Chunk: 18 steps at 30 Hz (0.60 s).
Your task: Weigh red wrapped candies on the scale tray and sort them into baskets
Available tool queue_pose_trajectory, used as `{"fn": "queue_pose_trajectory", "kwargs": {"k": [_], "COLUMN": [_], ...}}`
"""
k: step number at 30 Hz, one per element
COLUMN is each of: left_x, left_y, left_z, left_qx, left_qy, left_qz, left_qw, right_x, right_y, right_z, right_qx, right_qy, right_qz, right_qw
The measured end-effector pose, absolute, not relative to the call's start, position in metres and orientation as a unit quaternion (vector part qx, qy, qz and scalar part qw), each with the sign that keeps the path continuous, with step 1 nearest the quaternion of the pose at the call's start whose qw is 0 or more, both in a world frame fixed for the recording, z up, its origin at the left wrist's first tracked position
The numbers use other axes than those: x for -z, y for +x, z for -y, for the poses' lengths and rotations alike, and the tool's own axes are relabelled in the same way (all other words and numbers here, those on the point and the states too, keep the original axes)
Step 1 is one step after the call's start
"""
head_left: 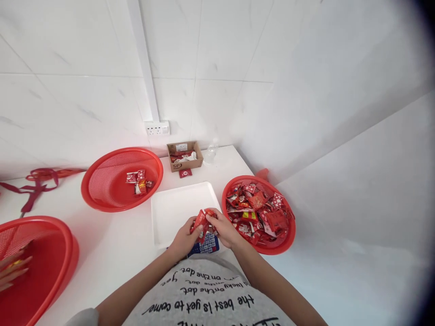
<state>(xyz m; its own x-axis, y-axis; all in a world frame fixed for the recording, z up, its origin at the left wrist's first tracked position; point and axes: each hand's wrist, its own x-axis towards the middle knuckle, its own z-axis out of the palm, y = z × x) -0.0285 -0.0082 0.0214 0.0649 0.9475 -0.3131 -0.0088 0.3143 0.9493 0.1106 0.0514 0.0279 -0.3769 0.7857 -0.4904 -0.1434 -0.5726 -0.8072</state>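
My left hand (186,235) and my right hand (222,226) meet close in front of my body, both closed on small red candy packets (201,222). How many packets they hold I cannot tell, as the fingers cover part of them. Below the hands is a scale with a white tray (180,203) and a blue keypad (209,244), which the hands partly hide. Just right of my right hand, a red mesh basket (292,235) is heaped with red packets (257,200).
Back left stands another red basket (98,170) with several packets. A co-worker's hand (13,271) reaches into a red basket (70,253) at the left edge. Behind the scale are a cardboard box (186,165), a single red packet (185,173) and a clear plastic container (211,151).
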Motion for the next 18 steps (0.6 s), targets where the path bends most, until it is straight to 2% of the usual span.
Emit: {"fn": "queue_pose_trajectory", "kwargs": {"k": [7,13,18], "left_x": [-0.029,-0.03,-0.024], "left_y": [-0.055,-0.053,-0.049], "left_z": [0.019,0.018,0.017], "left_qx": [-0.428,-0.436,-0.427], "left_qy": [0.306,0.262,0.271], "left_qz": [-0.534,-0.505,-0.511], "left_qw": [0.662,0.697,0.695], "right_x": [-0.037,-0.028,-0.018], "right_y": [0.103,0.099,0.101], "right_z": [-0.04,-0.037,-0.04], "right_qx": [-0.814,-0.766,-0.742], "right_qy": [-0.42,-0.433,-0.453], "right_qz": [0.318,0.365,0.395], "right_qw": [0.245,0.304,0.297]}}
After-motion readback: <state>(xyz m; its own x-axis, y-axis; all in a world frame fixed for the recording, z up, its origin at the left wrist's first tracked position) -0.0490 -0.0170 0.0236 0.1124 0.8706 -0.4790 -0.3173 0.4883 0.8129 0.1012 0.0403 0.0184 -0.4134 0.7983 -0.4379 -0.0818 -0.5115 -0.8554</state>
